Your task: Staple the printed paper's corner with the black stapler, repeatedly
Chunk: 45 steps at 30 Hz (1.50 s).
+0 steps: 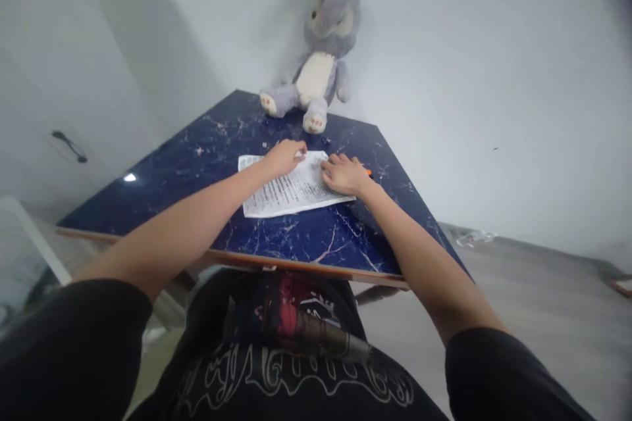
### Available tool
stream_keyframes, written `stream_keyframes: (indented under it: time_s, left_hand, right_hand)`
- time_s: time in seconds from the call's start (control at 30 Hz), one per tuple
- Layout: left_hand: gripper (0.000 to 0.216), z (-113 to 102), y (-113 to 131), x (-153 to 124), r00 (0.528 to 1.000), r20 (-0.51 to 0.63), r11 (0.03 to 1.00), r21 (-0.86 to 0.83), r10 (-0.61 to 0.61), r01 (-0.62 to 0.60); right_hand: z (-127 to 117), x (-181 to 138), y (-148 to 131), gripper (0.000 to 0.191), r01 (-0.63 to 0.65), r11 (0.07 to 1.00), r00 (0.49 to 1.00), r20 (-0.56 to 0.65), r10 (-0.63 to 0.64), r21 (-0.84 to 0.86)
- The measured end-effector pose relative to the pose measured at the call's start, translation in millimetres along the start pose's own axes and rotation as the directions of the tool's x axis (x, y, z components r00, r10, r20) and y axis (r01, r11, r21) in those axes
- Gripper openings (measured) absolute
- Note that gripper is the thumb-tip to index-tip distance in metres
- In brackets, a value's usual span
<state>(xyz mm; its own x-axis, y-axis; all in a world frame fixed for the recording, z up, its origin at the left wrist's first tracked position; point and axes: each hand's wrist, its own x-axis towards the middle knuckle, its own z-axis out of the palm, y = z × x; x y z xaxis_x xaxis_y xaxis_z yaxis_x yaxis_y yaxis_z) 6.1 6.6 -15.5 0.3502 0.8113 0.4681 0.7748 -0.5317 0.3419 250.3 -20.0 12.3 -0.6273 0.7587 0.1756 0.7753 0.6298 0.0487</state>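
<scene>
A printed white sheet of paper [289, 193] lies flat on a dark blue marble-patterned table [207, 164]. My left hand [285, 156] rests on the sheet's far edge, fingers curled and pinched at the paper. My right hand [345, 174] presses on the sheet's right side, its fingers bent down onto the paper. A small orange thing [368, 172] shows just beyond my right hand; I cannot make out what it is.
A grey plush rabbit [320, 46] sits at the table's far edge against the white wall. A white cabinet door with a dark handle [69, 146] stands to the left. Grey floor lies to the right, with a clear plastic object [471, 237] on it.
</scene>
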Motion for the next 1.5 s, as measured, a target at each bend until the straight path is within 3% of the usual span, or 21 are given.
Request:
stream_keyframes:
  time_s: [0.07,0.13,0.2,0.27,0.33,0.4,0.43,0.5,0.57,0.63,0.7,0.83,0.93,1.0,1.07,1.17,1.23,1.37,1.5]
  left_hand:
    - [0.033,-6,5,-3,0.997,0.073,0.996,0.089,0.013,-0.020]
    - [0.043,-10,8,-6,0.973,0.220,0.993,0.082,0.069,-0.089]
    - [0.056,-13,9,-7,0.940,0.320,0.990,0.037,0.118,-0.137]
    - [0.063,-14,10,-7,0.923,0.358,0.989,-0.007,0.142,-0.150]
    - [0.062,-14,12,-7,0.913,0.376,0.987,-0.057,0.159,-0.149]
    - [0.060,-13,15,-7,0.896,0.401,0.980,-0.131,0.191,-0.150]
    - [0.060,-12,16,-7,0.887,0.411,0.973,-0.174,0.212,-0.152]
    - [0.058,-8,17,-7,0.874,0.408,0.948,-0.276,0.264,-0.158]
    - [0.053,-3,14,-6,0.902,0.334,0.914,-0.383,0.273,-0.135]
    - [0.052,3,9,-3,0.961,0.212,0.860,-0.508,0.176,-0.045]
    - [0.053,9,4,0,0.990,0.140,0.749,-0.655,-0.005,0.096]
    - [0.048,14,0,3,0.962,0.145,0.483,-0.841,-0.232,0.244]
    - [0.048,15,3,3,0.949,0.149,0.466,-0.842,-0.279,0.270]
    - [0.048,15,6,3,0.947,0.160,0.490,-0.825,-0.280,0.284]
    - [0.048,15,7,3,0.947,0.166,0.498,-0.818,-0.276,0.289]
    - [0.048,16,8,4,0.944,0.171,0.487,-0.822,-0.282,0.294]
    - [0.049,16,8,3,0.942,0.179,0.482,-0.822,-0.286,0.302]
    - [0.053,14,8,3,0.927,0.196,0.449,-0.830,-0.320,0.330]
    - [0.056,10,9,3,0.905,0.205,0.372,-0.860,-0.373,0.348]
  right_hand:
    - [-16,-3,21,0.043,0.119,0.950,0.992,0.002,-0.125,0.287]
    - [-31,-10,49,0.050,0.242,0.809,0.963,-0.031,-0.267,0.536]
    - [-37,-21,77,0.059,0.265,0.721,0.939,0.000,-0.345,0.640]
    - [-33,-32,103,0.055,0.206,0.700,0.949,0.035,-0.313,0.683]
    - [-23,-39,126,0.047,0.114,0.685,0.984,0.013,-0.177,0.720]
    - [-11,-42,145,0.041,-0.021,0.670,0.996,-0.045,0.081,0.742]
    - [-7,-42,153,0.039,-0.096,0.657,0.968,-0.085,0.238,0.748]
    - [-1,-40,162,0.038,-0.210,0.619,0.855,-0.165,0.492,0.757]
    - [-2,-33,160,0.043,-0.211,0.600,0.787,-0.231,0.573,0.771]
    - [-7,-23,144,0.044,-0.112,0.609,0.815,-0.278,0.509,0.785]
    - [-10,-12,116,0.040,0.001,0.634,0.878,-0.304,0.370,0.774]
    - [-7,7,50,0.034,0.121,0.751,0.944,-0.308,0.115,0.649]
    - [3,12,25,0.034,0.159,0.768,0.952,-0.301,0.046,0.621]
    - [8,11,27,0.037,0.176,0.682,0.963,-0.268,0.030,0.710]
    - [11,5,39,0.042,0.162,0.511,0.981,-0.195,0.012,0.844]
    - [15,-4,59,0.044,0.055,0.251,0.997,-0.038,-0.069,0.966]
    - [17,-6,67,0.044,-0.017,0.178,0.990,0.041,-0.133,0.984]
    - [20,-1,68,0.038,-0.086,0.238,0.992,0.104,-0.067,0.968]
    - [17,0,60,0.039,-0.010,0.361,1.000,0.018,-0.019,0.933]
